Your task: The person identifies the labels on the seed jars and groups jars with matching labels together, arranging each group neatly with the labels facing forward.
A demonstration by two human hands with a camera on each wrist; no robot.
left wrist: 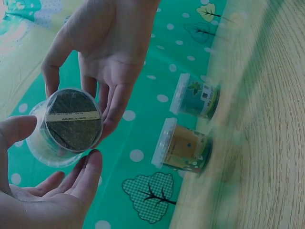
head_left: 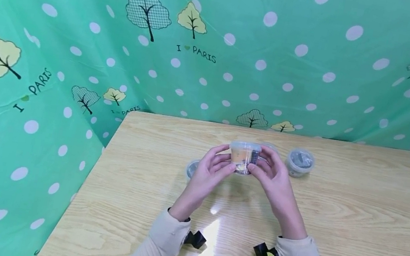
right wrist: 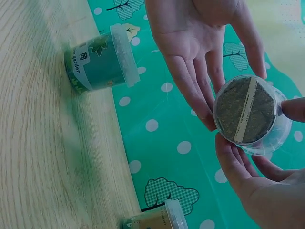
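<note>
A small clear plastic cup (head_left: 241, 158) with a lid and an orange and dark label is held up above the table. My left hand (head_left: 211, 166) grips its left side between thumb and fingers. On the opposite side my right hand (head_left: 272, 171) pinches it the same way. Seen from below in the left wrist view, the cup's round base (left wrist: 74, 131) shows dark, soil-like matter crossed by a pale printed strip. The base (right wrist: 244, 112) appears in the right wrist view too, with fingertips of both hands around it.
Behind the hands stand more lidded cups: one at the left (head_left: 192, 169), one at the right (head_left: 300, 162), another mostly hidden by the right hand. A green-labelled cup (right wrist: 97, 61) and a brown-labelled cup (left wrist: 185, 147) show in the wrist views. Polka-dot cloth (head_left: 196, 85) borders the wooden table (head_left: 356, 228).
</note>
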